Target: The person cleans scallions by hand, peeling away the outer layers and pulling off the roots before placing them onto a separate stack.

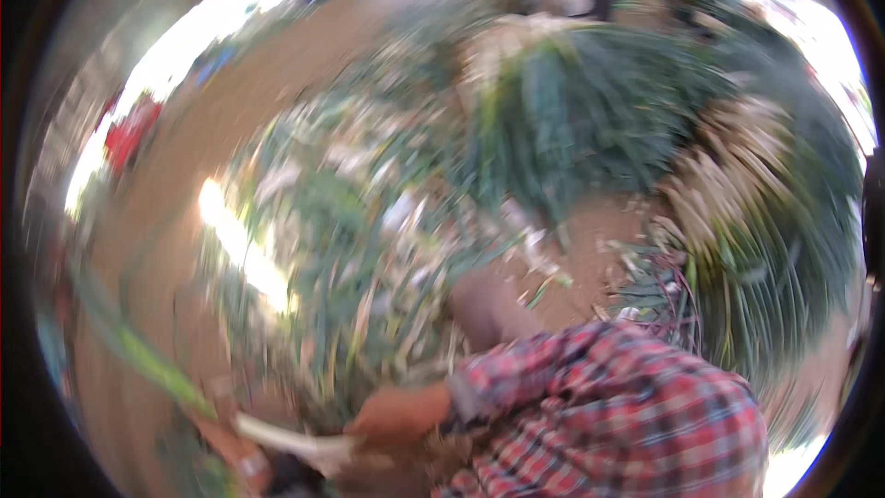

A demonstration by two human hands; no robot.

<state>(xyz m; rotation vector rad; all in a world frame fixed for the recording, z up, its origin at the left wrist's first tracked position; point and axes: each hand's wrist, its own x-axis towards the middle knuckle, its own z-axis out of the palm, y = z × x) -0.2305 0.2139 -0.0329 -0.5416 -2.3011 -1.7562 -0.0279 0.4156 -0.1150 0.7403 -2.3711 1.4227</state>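
Observation:
A long green onion lies slantwise across the lower left, its green leaves reaching up and left and its white end pointing right. My left hand, blurred by motion, is closed around the stalk where green meets white. At the white end my right hand is closed with its fingers against the tip. Whether anything else is in the right hand cannot be made out. Just beyond both hands spreads a loose heap of green leaves and pale peelings.
A big bundle of green onions lies beyond the heap, and another row lies at the right, white ends inward. Brown ground shows between them. A bright sunlit strip crosses the heap's left side. Something red stands far left.

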